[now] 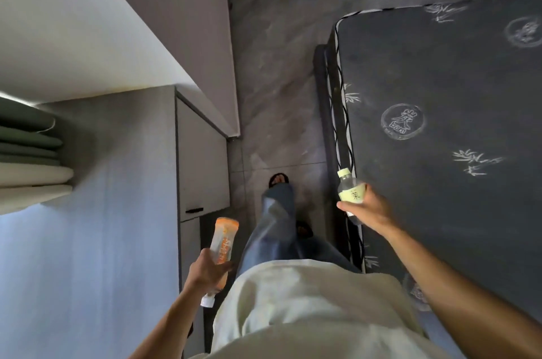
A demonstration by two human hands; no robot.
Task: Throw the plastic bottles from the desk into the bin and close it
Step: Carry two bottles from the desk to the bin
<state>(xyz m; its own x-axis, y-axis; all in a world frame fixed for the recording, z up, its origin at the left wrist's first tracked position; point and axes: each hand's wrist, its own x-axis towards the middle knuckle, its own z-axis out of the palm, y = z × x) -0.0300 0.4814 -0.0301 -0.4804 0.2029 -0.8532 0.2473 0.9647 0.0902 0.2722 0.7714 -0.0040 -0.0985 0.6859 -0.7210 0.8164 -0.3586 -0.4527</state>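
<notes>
1. Two plastic bottles are showing, one in each hand, and both are being carried in the air above the grey floor (281,71), between the cabinet (202,165) and the dark mattress (440,138).
2. One orange-labelled bottle (224,241) is sitting in the left hand (205,270), whose fingers are wrapping around its lower half.
3. One bottle with a pale yellow label (350,193) is sitting in the right hand (366,209), gripped around its middle, just beside the mattress edge.
4. Its long axis is running nearly upright in the picture, with the yellow cap pointing away from the person.
5. For the orange one, the white cap is pointing back toward the person, and the base is pointing forward.
</notes>
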